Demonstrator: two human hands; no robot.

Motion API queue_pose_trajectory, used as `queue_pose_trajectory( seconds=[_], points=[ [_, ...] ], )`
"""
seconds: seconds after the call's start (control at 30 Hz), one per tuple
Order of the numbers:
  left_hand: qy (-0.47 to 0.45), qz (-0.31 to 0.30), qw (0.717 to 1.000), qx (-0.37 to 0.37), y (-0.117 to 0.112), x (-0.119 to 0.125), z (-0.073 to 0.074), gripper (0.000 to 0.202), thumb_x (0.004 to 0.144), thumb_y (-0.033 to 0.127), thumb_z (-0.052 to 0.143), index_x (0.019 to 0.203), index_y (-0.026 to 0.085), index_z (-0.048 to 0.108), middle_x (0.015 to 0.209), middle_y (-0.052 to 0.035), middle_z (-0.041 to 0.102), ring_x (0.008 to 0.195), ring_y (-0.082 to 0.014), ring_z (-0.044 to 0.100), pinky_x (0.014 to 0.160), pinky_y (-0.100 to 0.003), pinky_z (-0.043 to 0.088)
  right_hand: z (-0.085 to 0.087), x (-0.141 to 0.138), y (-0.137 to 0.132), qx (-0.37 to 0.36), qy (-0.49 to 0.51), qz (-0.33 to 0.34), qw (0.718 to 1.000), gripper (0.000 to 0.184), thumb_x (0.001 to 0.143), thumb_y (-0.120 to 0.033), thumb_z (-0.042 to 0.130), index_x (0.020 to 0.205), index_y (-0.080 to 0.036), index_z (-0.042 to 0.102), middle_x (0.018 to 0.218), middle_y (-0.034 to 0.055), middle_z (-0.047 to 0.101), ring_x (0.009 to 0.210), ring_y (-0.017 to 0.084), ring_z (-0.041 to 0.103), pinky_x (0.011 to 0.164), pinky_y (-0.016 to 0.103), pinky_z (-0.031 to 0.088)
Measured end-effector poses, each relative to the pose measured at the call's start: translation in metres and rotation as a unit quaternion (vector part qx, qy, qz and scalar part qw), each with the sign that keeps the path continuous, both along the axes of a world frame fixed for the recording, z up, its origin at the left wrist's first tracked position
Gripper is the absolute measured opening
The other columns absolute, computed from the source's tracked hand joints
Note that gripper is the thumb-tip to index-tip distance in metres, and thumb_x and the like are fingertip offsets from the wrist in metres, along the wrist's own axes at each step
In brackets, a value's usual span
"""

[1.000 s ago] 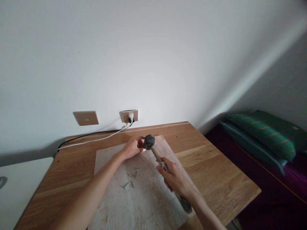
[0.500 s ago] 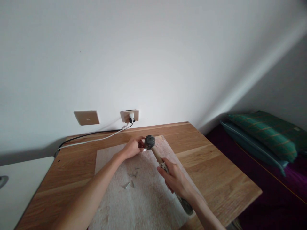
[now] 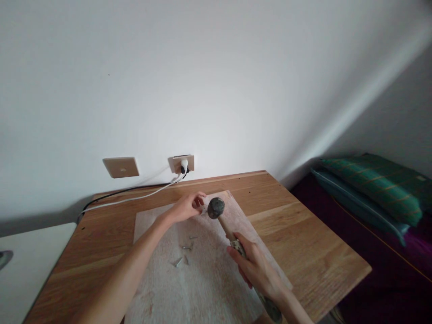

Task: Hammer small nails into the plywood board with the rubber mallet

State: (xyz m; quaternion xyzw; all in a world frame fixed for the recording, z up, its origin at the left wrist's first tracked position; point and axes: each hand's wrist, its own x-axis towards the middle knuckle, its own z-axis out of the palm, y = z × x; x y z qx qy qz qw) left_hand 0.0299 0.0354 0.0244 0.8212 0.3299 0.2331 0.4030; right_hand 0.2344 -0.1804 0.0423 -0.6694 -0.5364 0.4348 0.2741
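Note:
My right hand [image 3: 254,263] is wrapped round the handle of a rubber mallet [image 3: 216,208], whose dark round head hangs over the far part of a pale, worn board [image 3: 202,279]. Just left of that head, my left hand [image 3: 185,207] rests at the board with curled fingers. A small pale nail [image 3: 204,209] shows at its fingertips, partly hidden and hard to make out. Several loose nails [image 3: 186,247] lie on the board nearer to me, to the right of my left forearm.
Under the board is a wooden tabletop [image 3: 303,234] pushed against a white wall. A white cable [image 3: 135,200] and a black one run along its back edge to a wall socket [image 3: 184,164]. Pillows [image 3: 378,189] lie at right; a white surface [image 3: 33,256] stands at left.
The mallet and my right hand have shifted a little right and toward me, away from my left hand. My left fingers have loosened slightly in nearly the same place.

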Motion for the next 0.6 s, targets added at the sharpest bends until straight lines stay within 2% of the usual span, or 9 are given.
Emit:
queue_pose_trajectory(
  seconds=[0.13, 0.2, 0.27, 0.4, 0.6],
  points=[
    [0.157, -0.089, 0.981, 0.068, -0.01, -0.016, 0.035, 0.024, 0.073, 0.028, 0.078, 0.093, 0.019, 0.069, 0.099, -0.0024, 0.065, 0.081, -0.0176, 0.061, 0.071, -0.027, 0.045, -0.01, 0.011, -0.016, -0.007, -0.027, -0.002, 1.0, 0.048, 0.101, -0.054, 0.047, 0.129, -0.016, 0.057, 0.054, -0.0084, 0.049, 0.038, 0.011, 0.047, 0.036, 0.019, 0.032],
    [0.227, -0.126, 0.962, 0.085, -0.02, -0.019, 0.049, 0.022, 0.07, 0.027, 0.081, 0.087, 0.019, 0.07, 0.094, -0.0011, 0.064, 0.08, -0.0179, 0.06, 0.069, -0.027, 0.041, -0.014, 0.015, -0.019, -0.004, -0.028, -0.023, 0.999, 0.049, 0.1, -0.053, 0.048, 0.13, -0.016, 0.058, 0.06, -0.006, 0.053, 0.041, 0.012, 0.051, 0.038, 0.02, 0.035],
    [0.277, -0.141, 0.945, 0.099, -0.029, -0.019, 0.056, 0.017, 0.068, 0.023, 0.081, 0.081, 0.02, 0.07, 0.087, 0.0, 0.065, 0.079, -0.0179, 0.059, 0.067, -0.027, 0.039, -0.018, 0.017, -0.019, -0.006, -0.008, -0.03, 0.999, 0.048, 0.101, -0.054, 0.048, 0.13, -0.016, 0.059, 0.059, -0.0061, 0.052, 0.041, 0.012, 0.049, 0.039, 0.02, 0.035],
    [0.326, -0.145, 0.929, 0.096, -0.042, -0.011, 0.054, 0.012, 0.067, 0.014, 0.078, 0.07, 0.02, 0.068, 0.079, 0.0011, 0.067, 0.077, -0.0174, 0.06, 0.067, -0.027, 0.039, -0.021, 0.017, -0.018, -0.009, 0.026, -0.029, 0.999, 0.048, 0.102, -0.053, 0.05, 0.13, -0.016, 0.058, 0.051, -0.0095, 0.044, 0.039, 0.012, 0.043, 0.038, 0.02, 0.031],
    [0.337, -0.131, 0.928, 0.086, -0.047, -0.001, 0.045, 0.015, 0.062, 0.01, 0.076, 0.062, 0.02, 0.065, 0.073, 0.0006, 0.066, 0.074, -0.0189, 0.06, 0.063, -0.028, 0.036, -0.02, 0.017, -0.019, -0.013, 0.045, -0.03, 0.998, 0.042, 0.102, -0.05, 0.052, 0.128, -0.018, 0.059, 0.052, -0.0091, 0.046, 0.039, 0.011, 0.042, 0.037, 0.019, 0.032]
  ],
)
